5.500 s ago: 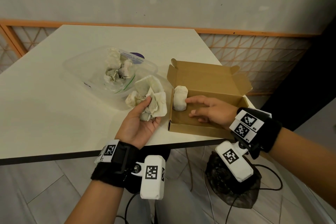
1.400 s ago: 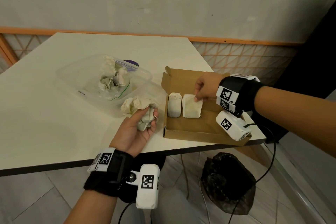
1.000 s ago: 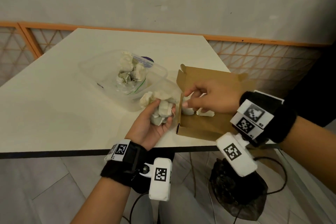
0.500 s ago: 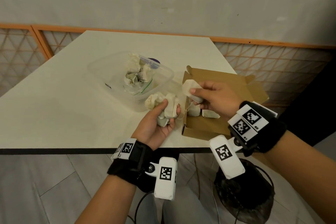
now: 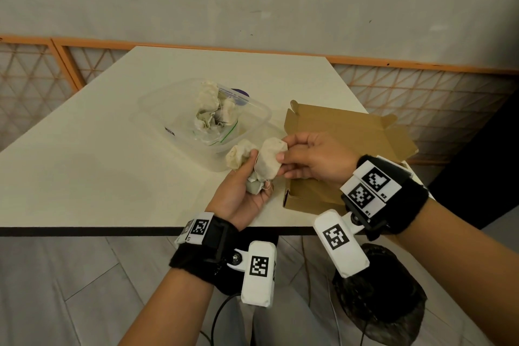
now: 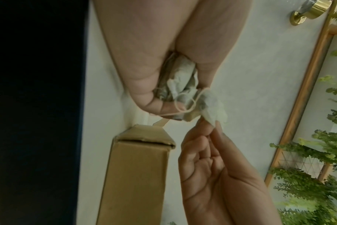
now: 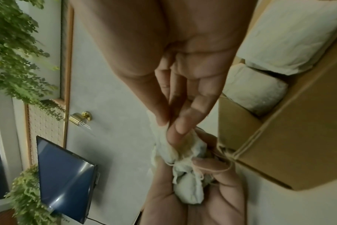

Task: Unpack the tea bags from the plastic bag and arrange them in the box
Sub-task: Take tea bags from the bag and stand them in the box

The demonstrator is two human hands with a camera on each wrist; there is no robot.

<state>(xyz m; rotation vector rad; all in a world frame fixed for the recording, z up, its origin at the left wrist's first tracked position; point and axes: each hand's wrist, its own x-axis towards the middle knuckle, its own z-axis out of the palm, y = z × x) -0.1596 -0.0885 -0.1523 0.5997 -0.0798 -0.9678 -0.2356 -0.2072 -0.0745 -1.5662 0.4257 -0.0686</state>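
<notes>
Tea bags, a crumpled bunch (image 5: pixel 247 168), sit in the upturned left hand (image 5: pixel 238 196), whose fingers curl round them to keep the supply close to the box (image 5: pixel 337 132). The right hand (image 5: pixel 311 157) pinches one tea bag (image 5: pixel 269 160) between thumb and fingertips, likely teasing it free of the tangled strings (image 6: pixel 183 105). Two placed bags (image 7: pixel 256 89) lie side by side inside the box, just beside the hands. More bags remain in the plastic bag (image 5: pixel 213 132) inside a clear tub (image 5: pixel 157 109) on the table (image 5: pixel 84 166).
</notes>
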